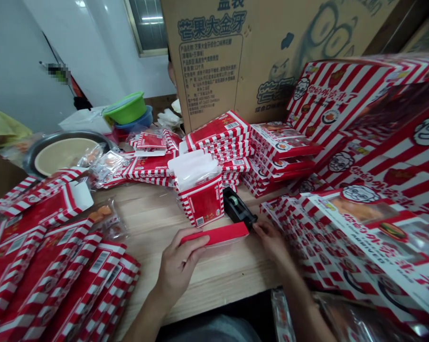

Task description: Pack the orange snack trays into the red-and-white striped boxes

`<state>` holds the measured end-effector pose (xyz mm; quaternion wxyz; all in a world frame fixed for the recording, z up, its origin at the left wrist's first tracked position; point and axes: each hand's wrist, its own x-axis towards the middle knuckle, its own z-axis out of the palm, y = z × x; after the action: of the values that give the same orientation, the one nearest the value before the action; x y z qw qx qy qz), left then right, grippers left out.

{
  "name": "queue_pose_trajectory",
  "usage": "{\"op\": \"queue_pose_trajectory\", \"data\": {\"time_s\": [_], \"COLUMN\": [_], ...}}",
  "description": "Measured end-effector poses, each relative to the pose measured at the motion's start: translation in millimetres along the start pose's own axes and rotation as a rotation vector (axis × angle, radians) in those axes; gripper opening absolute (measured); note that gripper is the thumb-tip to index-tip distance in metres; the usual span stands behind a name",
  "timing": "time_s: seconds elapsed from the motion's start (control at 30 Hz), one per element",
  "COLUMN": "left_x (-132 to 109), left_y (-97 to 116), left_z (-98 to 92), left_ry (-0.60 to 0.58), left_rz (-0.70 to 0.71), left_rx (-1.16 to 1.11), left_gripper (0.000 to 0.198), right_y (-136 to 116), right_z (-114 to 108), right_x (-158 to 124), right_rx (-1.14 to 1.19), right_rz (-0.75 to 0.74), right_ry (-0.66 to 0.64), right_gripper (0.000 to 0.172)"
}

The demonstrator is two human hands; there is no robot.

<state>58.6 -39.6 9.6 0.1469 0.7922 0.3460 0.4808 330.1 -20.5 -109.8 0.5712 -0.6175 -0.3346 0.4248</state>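
My left hand (pixel 177 263) grips a red carton (pixel 218 236) by its left end, thumb along the side. The carton is tilted on edge, its narrow red side facing up. Just behind its right end stands a black tape dispenser (pixel 236 205) with a roll in it. The fingertips of my right hand (pixel 273 241) are pinched together at the dispenser's front cutting edge; whatever is between them is too small to make out. Behind the carton, an upright red-and-white striped box (pixel 203 202) holds white card pieces (pixel 193 167).
Striped cartons (pixel 51 266) lie in overlapping rows on the left. Tall stacks of window boxes (pixel 342 251) crowd the right. More flat cartons (pixel 218 133) are piled behind, before a large cardboard box (pixel 214 61). Bowls (pixel 65 154) and clear packets (pixel 106 213) sit at left.
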Motion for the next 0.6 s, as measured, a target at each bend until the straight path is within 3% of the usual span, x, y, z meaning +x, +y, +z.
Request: {"op": "queue_pose_trajectory", "data": {"time_s": [0.2,0.27,0.37,0.5,0.6], "left_x": [-3,-2,1,4,4], "left_y": [18,25,31,35,38], "left_z": [0.7,0.5,1.6,6.1,7.2], "left_ry": [0.006,-0.003,-0.021,-0.031,-0.061], "left_rz": [0.017,-0.003,-0.024,0.039,0.09], "left_rx": [0.115,0.156,0.17,0.163,0.179], "left_gripper": [0.021,0.019,0.015,0.011,0.012], "right_y": [-7,-19,-49,-100,-124], "right_z": [5,5,12,43,66], "right_x": [-1,-19,-69,-132,-143], "right_rx": [-0.043,-0.023,0.033,0.21,0.223], "right_rz": [0.006,0.006,-0.013,0.058,0.133], "right_ry": [0.118,0.145,0.146,-0.126,-0.204], "right_gripper": [0.03,0.031,0.032,0.033,0.04]}}
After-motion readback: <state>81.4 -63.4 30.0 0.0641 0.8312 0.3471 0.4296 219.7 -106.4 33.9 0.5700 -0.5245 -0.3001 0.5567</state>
